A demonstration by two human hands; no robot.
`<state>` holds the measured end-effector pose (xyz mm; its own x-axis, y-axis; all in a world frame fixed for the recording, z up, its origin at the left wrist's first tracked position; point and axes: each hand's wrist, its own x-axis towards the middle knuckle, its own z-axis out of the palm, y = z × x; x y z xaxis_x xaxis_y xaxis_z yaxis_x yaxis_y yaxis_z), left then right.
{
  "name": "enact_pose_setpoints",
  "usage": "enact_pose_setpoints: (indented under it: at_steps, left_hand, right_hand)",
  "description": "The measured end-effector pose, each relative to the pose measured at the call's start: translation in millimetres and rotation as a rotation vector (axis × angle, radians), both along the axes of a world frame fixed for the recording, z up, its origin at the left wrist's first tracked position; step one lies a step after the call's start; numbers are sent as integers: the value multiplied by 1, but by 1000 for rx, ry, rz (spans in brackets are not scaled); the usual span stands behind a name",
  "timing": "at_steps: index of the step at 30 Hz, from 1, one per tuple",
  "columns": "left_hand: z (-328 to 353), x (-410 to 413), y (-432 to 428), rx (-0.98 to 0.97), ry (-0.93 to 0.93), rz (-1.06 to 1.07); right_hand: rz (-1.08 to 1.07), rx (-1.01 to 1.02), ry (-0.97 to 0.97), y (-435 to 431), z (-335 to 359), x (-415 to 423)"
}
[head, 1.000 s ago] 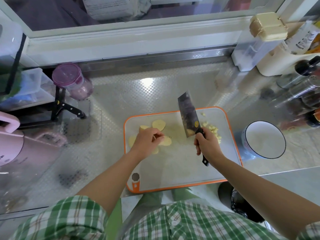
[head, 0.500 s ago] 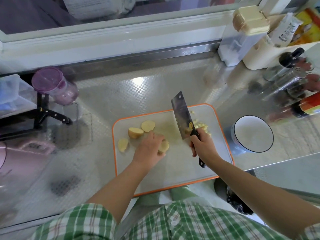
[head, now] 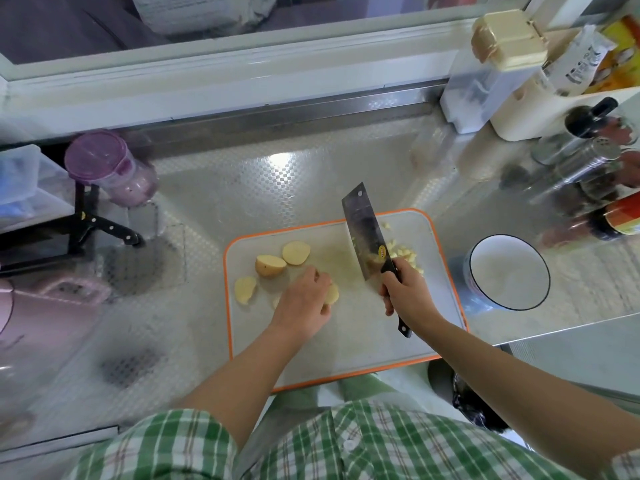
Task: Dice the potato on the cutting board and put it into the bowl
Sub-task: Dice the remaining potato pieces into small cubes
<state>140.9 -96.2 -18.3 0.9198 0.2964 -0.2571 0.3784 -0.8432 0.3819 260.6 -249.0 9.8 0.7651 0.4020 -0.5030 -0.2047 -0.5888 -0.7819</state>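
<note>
Counter (head: 242,188): patterned steel, with your whole job on it, board in the middle and bowl to the right.
Board (head: 353,341): orange-rimmed, and you're mid-dice here by my read, part chopped and part waiting.
Bowl (head: 509,271): white with a dark rim, just beside the board's right edge, with nothing in it yet, so the transfer hasn't begun.
Knife (head: 363,233): a broad blade, tilted with its flat showing. It looks lifted off the board, between the slices and the chopped pile.
Right hand (head: 408,292): wrapped tight round the black handle, fully closed on it.
Left hand (head: 304,299): fingers curled down over a potato slice (head: 331,294), pinning it to the board just left of the blade.
Potato slices (head: 270,265): three more lie loose at the board's left, apart from your hand, uncut.
Dice (head: 403,252): a small heap at the far right of the board, behind the blade.
Next: I'd say bring the blade down on the pinned slice with your knuckles tucked back, then work through the loose three before anything goes to the bowl.
</note>
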Motion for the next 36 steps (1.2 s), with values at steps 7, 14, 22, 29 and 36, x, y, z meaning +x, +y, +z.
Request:
enact_pose_setpoints:
  at_steps: [7, 14, 22, 29, 36]
  left_hand:
    - [9, 21, 25, 338, -119, 61]
    - [8, 40, 45, 416, 92, 136]
    - [7, 34, 52, 221, -72, -49]
    - [4, 15, 34, 238, -143, -367]
    - [17, 28, 33, -3, 18, -201]
  right_hand:
    - [6, 0, -5, -1, 0, 4]
    - [24, -9, 11, -5, 0, 10]
    - [51, -30, -4, -5, -2, 15]
    - [61, -26, -14, -4, -4, 17]
    - [70, -20, -15, -4, -4, 17]
